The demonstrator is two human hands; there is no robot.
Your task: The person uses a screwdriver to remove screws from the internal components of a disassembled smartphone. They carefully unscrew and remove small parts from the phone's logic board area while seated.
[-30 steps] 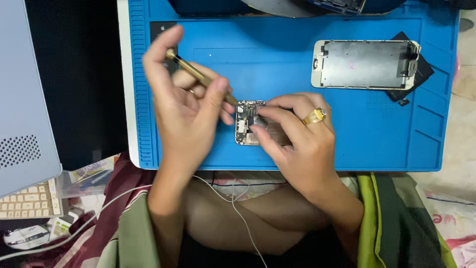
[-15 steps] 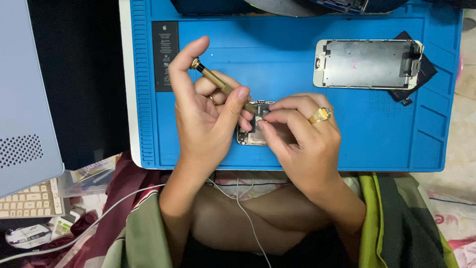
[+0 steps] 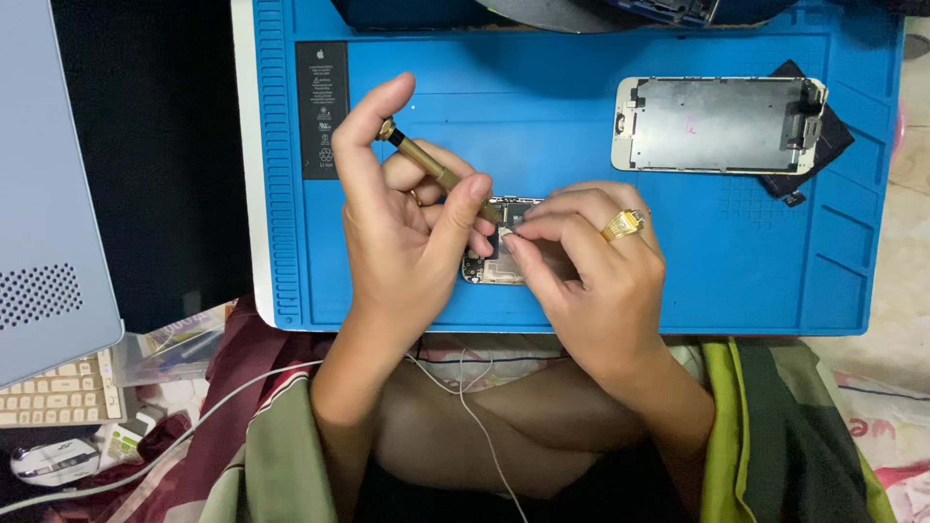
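- The left hand (image 3: 407, 242) holds a brass screwdriver (image 3: 436, 174) in a closed pinch: the index finger caps the rear end, and the thumb and remaining fingers wrap the shaft.
- The screwdriver slants down from that grip toward the right; its tip meets a small phone body (image 3: 494, 254) just below the left fingertips.
- The right hand (image 3: 591, 271), with a gold ring (image 3: 623, 225) on one finger, has its fingers closed narrowly on the phone body, pinning it from the right side.
- The phone body lies on a blue work mat (image 3: 678, 281), between the two hands and mostly covered by them.
- Up and right of the right hand's grip, well apart, a detached screen panel (image 3: 717, 124) lies flat on the mat.
- Up and left of the left hand's grip, a black battery (image 3: 321, 108) lies on the mat.
- A thin white cable (image 3: 465, 397) runs below both wrists.
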